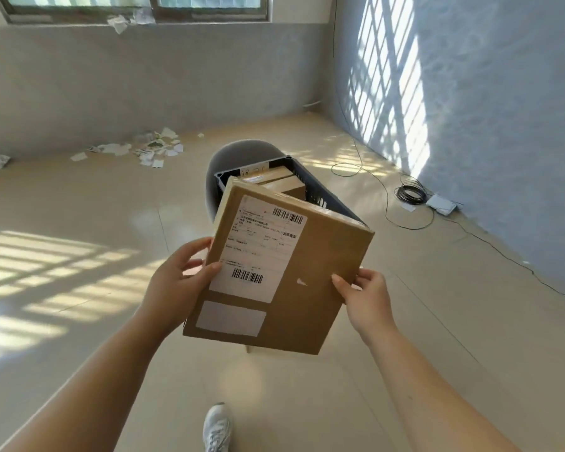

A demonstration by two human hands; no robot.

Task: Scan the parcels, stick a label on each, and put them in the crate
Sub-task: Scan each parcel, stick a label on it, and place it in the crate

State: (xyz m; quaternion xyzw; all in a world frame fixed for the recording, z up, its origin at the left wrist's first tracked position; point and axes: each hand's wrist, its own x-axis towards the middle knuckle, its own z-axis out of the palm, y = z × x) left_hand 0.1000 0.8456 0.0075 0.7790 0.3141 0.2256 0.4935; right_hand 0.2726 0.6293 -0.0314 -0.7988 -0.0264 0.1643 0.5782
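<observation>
I hold a flat brown cardboard parcel (310, 272) tilted in front of me, over the near end of a dark plastic crate (313, 187). A white shipping label (261, 249) with two barcodes covers its upper left, and a blank white sticker (230, 318) sits below it. My left hand (180, 275) grips the parcel's left edge, thumb on the label. My right hand (364, 295) grips the lower right edge. The crate stands on a grey chair (242, 154) and holds other brown parcels (282, 182).
Torn paper scraps (144, 148) litter the floor by the far wall. A coiled black cable (410, 194) and a white box (442, 203) lie by the right wall, with wire trailing across the tiles. My white shoe (216, 429) shows at the bottom.
</observation>
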